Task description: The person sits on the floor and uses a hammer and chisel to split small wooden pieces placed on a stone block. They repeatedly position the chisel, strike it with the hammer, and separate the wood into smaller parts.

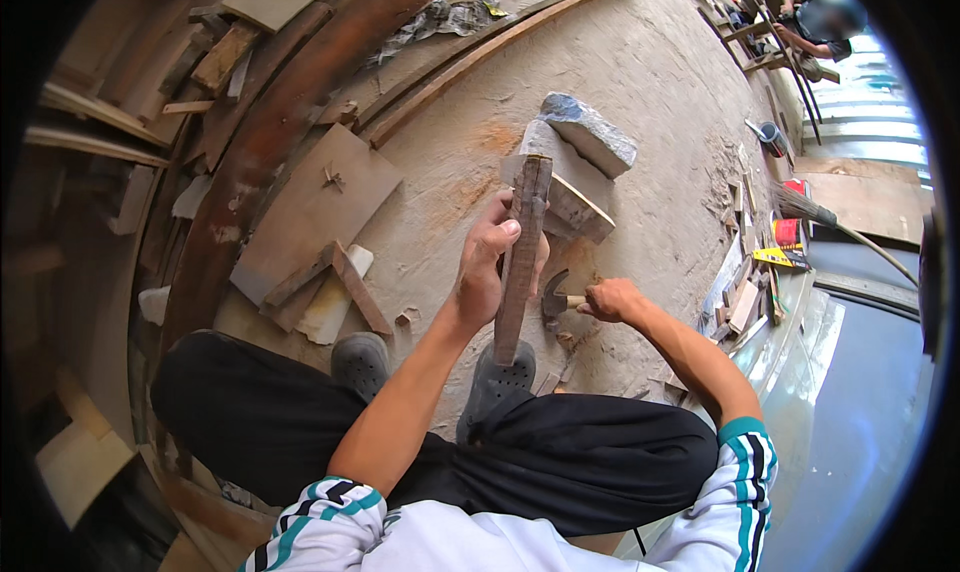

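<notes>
My left hand (486,254) is closed around a long, dark wooden piece (521,262), held lengthwise in front of me between my knees. Its far end lies over a stone block and a short wood offcut (582,215); whether it touches them I cannot tell. To the right, my right hand (614,300) grips a claw hammer (555,298) by its light wooden handle. The hammer's dark head hangs low, beside the wooden piece and apart from it. A grey stone block (592,135) with a bluish end lies beyond, on the concrete floor.
At left lie a plywood sheet (318,204), wood scraps (360,290) and a thick brown beam (270,142). A long strip (490,57) curves across the far floor. On the right are a broom (803,207), a yellow-handled saw (781,258) and a can (771,139). Another person (815,32) sits far right.
</notes>
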Available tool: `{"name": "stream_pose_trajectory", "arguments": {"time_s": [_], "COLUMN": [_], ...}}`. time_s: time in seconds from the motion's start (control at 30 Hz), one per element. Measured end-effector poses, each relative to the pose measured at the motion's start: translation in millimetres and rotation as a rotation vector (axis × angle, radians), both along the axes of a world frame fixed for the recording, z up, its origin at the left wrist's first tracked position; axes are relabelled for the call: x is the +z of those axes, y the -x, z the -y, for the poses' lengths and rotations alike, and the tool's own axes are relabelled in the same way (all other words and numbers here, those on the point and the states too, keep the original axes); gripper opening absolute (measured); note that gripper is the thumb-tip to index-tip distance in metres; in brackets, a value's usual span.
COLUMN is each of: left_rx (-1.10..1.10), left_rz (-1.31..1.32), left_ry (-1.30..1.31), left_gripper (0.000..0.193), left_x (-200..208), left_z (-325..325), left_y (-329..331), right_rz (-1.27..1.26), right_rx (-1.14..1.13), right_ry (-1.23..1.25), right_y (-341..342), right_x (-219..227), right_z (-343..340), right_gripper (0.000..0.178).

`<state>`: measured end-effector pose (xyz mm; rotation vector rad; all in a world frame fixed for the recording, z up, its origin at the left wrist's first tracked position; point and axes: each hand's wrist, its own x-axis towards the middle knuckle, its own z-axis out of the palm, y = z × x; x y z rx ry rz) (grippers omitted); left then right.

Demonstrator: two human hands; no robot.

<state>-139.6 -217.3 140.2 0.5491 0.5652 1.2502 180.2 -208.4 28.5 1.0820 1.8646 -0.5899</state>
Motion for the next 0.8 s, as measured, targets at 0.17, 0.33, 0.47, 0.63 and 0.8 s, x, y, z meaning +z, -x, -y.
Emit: {"name": "stream_pose_trajectory", "arguments": {"time_s": [0.17,0.33,0.47,0.63,0.8], "left_rx": [0.113,0.154,0.161,0.248,0.411], "left_rz": [-0.153,-0.256,-0.229,-0.267,-0.384], "left_ry": [0.025,-0.013,-0.093,-0.128,-0.208], "left_gripper": [0.049,0.045,0.041,0.043,0.046], "left_x": [30,41,46,63,67], "left_z": [22,34,35,41,42], "left_y": [7,29,32,36,45], "right_rz": [-0.061,-0.629,-1.150,-1.394,-1.413], "right_rx": [-0.012,-0.314,-0.690,-0.723,-0.705], "right_ry": [-0.060,-0.157,-0.044,0.065,0.072], "right_y": [-14,55,131,188,218], "right_x": [-19,51,165,254,264], "right_z": [14,-9,-31,-31,-34], "right_gripper": [0.046,0.034,0.034,0.036,0.035]}}
